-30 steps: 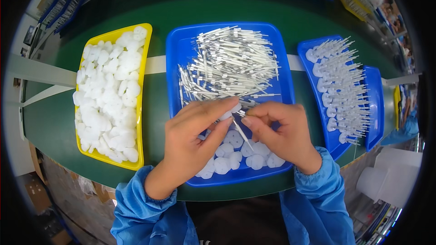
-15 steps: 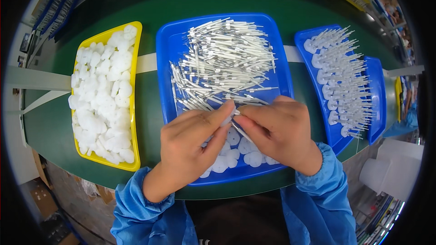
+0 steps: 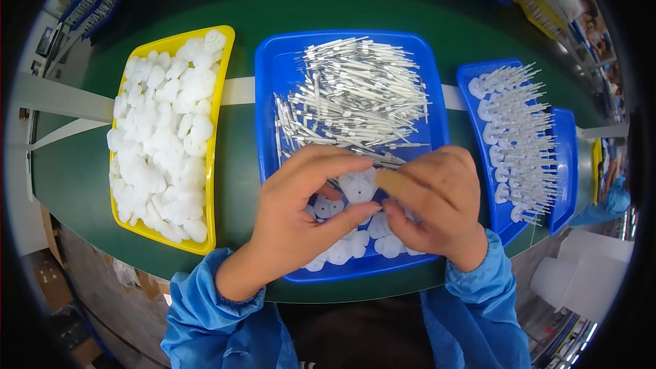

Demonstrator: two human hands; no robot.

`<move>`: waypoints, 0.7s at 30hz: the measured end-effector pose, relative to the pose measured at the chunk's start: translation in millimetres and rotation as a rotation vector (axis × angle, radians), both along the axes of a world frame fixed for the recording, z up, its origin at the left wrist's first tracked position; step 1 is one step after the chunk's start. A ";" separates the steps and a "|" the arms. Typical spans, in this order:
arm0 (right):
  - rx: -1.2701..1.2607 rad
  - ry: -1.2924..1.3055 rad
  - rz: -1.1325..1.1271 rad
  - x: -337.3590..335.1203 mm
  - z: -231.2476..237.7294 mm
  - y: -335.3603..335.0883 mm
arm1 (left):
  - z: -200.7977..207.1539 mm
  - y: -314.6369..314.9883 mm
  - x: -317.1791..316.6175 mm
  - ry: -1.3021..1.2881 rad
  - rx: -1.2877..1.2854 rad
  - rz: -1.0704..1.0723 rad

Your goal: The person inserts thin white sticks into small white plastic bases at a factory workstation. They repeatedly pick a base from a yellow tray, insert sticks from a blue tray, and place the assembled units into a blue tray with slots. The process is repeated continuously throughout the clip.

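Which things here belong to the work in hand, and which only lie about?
Likely work:
white disc, in left hand
middle blue tray: sticks, loose discs
yellow tray: discs
right blue tray: discs with sticks

Likely lying about:
white container, lower right
brown box, lower left

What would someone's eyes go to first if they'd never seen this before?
Probably the big heap of thin white sticks in the middle blue tray. Next might be the bright yellow tray on the left, piled with white round pieces. Then come the left hand and right hand, close together over the near part of the middle blue tray.
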State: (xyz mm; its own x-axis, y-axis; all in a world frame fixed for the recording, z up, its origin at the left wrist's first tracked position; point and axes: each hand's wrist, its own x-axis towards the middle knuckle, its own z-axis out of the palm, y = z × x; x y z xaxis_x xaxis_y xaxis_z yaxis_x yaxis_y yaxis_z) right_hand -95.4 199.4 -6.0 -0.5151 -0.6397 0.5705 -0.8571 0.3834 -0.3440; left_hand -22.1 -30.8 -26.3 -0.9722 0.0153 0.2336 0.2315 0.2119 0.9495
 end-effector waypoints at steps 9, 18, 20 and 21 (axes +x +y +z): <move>0.031 0.023 0.015 4.1 -3.9 -3.0 | 0.2 1.6 0.3 -0.003 -0.028 0.009; -0.009 -0.079 0.034 4.1 -3.1 3.8 | -4.0 3.7 0.4 -0.034 0.044 0.022; -0.008 -0.069 0.042 4.5 -0.6 3.6 | -3.8 3.8 0.2 -0.017 0.032 0.020; -0.001 -0.055 0.047 5.3 1.1 3.1 | -4.3 4.2 -0.1 -0.009 0.026 0.017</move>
State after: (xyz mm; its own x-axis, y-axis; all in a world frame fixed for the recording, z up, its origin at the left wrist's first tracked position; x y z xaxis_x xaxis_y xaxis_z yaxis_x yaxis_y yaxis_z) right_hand -90.1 202.5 -4.9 -0.5154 -0.6635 0.5423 -0.8538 0.3431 -0.3916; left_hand -22.2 -26.7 -30.6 -0.9743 -0.0070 0.2252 0.2198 0.1911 0.9566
